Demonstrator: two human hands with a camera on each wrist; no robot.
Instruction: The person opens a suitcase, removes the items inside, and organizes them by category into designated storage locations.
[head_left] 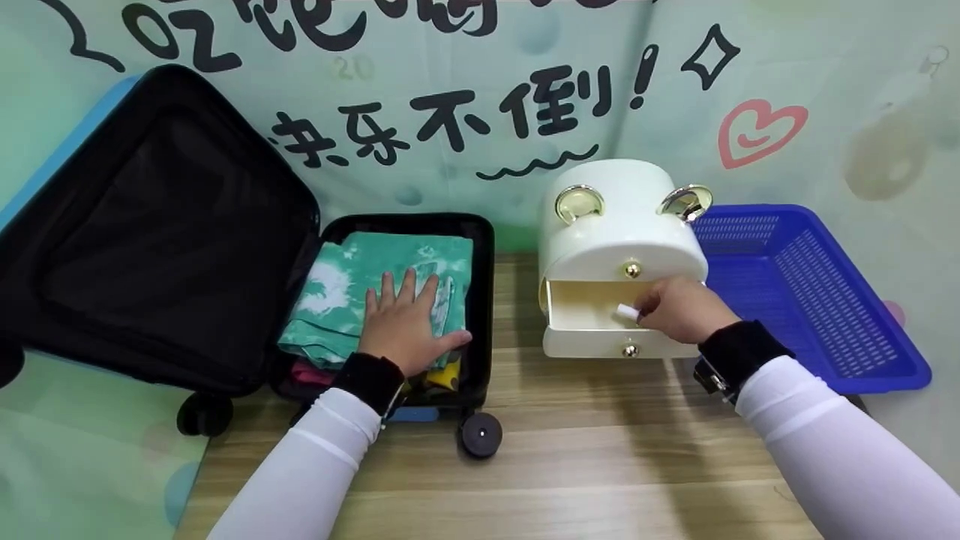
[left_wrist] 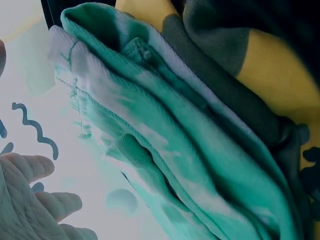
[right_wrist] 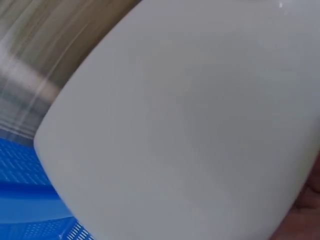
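Note:
My left hand [head_left: 405,326] spreads its fingers over a folded green and white tie-dye garment [head_left: 322,289] inside the black suitcase [head_left: 486,300]. In the left wrist view the fingers [left_wrist: 60,204] appear apart from the garment's folds [left_wrist: 165,130]. My right hand [head_left: 686,307] pinches a small white object [head_left: 627,312], whose kind I cannot tell, at the pulled-out drawer [head_left: 577,304] of a white cabinet [head_left: 622,225] with gold ears and knobs. A smooth white surface [right_wrist: 175,120] fills most of the right wrist view and hides much of this hand.
The suitcase lid [head_left: 172,225] stands open at the left. Beside the cabinet, at the right, lies a blue perforated basket [head_left: 840,300]. Yellow cloth [head_left: 444,377] shows beneath the green garment. The wooden tabletop [head_left: 585,465] extends in front, and a printed backdrop [head_left: 450,180] hangs behind.

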